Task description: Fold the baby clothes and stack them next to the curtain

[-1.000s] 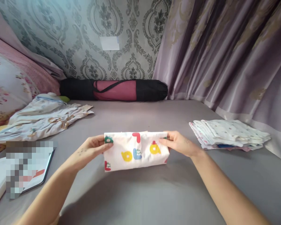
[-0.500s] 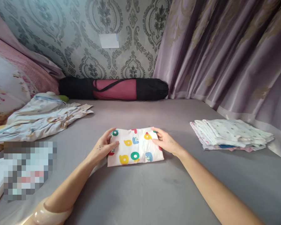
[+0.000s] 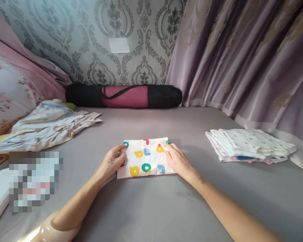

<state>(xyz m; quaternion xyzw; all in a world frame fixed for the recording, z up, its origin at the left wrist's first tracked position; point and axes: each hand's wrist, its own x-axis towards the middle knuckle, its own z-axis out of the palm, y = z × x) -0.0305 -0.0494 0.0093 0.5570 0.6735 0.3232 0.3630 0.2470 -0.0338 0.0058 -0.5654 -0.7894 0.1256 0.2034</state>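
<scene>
A folded white cloth [image 3: 153, 159] printed with coloured letters lies flat on the grey sheet in front of me. My left hand [image 3: 114, 160] is closed on its left edge, thumb and fingers near the upper left corner. At the opposite edge, my right hand [image 3: 178, 159] pinches the upper right part with bent fingers. The palm covers some of that side, and the undersides of both edges are hidden.
A stack of folded cloths [image 3: 252, 144] sits to the right, near the purple curtain [image 3: 217, 60]. Rumpled clothes [image 3: 53, 124] lie at left. A black and maroon roll bag [image 3: 126, 96] rests along the wall. A white object [image 3: 0, 191] and a blurred-out item [image 3: 35, 181] are at lower left.
My right hand has turned further over the cloth's right edge, its fingers now more bent on top. My left fingers have drawn in at the left edge. The cloth has hardly moved.
</scene>
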